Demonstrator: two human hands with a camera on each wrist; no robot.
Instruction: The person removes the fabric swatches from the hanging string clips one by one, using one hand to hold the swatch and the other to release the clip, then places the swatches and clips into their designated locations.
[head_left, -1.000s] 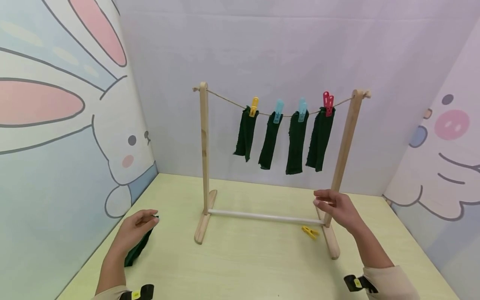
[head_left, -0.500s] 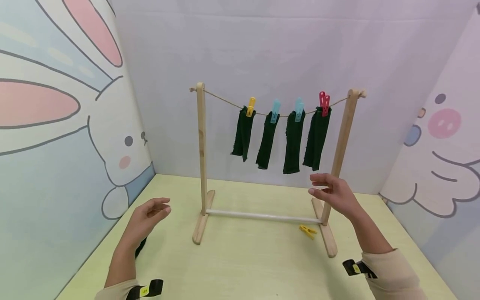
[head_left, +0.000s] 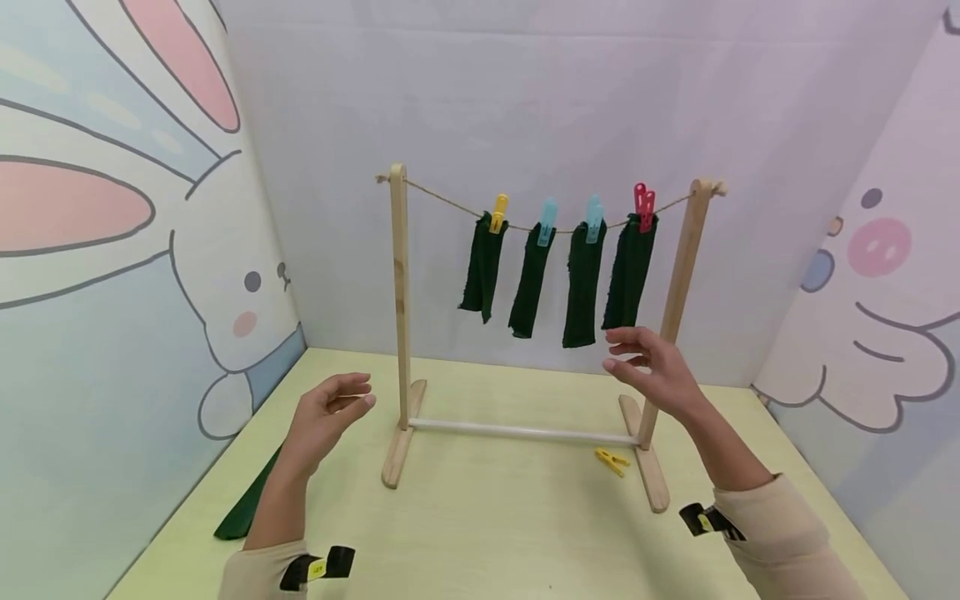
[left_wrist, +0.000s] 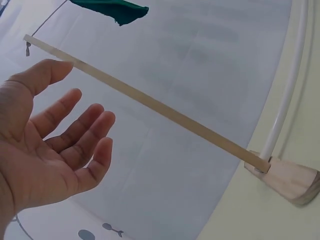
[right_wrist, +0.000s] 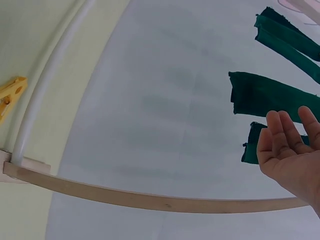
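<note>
My left hand [head_left: 322, 425] is raised above the table at the left, fingers loosely bent and holding nothing. A dark green cloth strip [head_left: 251, 504] lies on the table, partly hidden behind my left forearm. At the right, my empty right hand [head_left: 652, 371] hovers with relaxed fingers by the lower end of the rightmost hanging cloth [head_left: 630, 271]. Several such dark green cloths hang from a thin rope [head_left: 446, 197]. Pegs clip them: a yellow clothespin [head_left: 498, 214], a light blue clothespin [head_left: 547, 222], another blue clothespin [head_left: 594, 219] and red clothespins [head_left: 644, 208].
The rope runs between the left wooden post [head_left: 401, 300] and the right post [head_left: 684, 267]. A white rod [head_left: 517, 431] joins their feet near the table. One yellow clothespin [head_left: 612, 461] lies beside the right foot. Printed side walls and a pale back wall enclose the table.
My left hand has come away from the green cloth on the table, moving up and right. My right hand has risen towards the hanging cloths.
</note>
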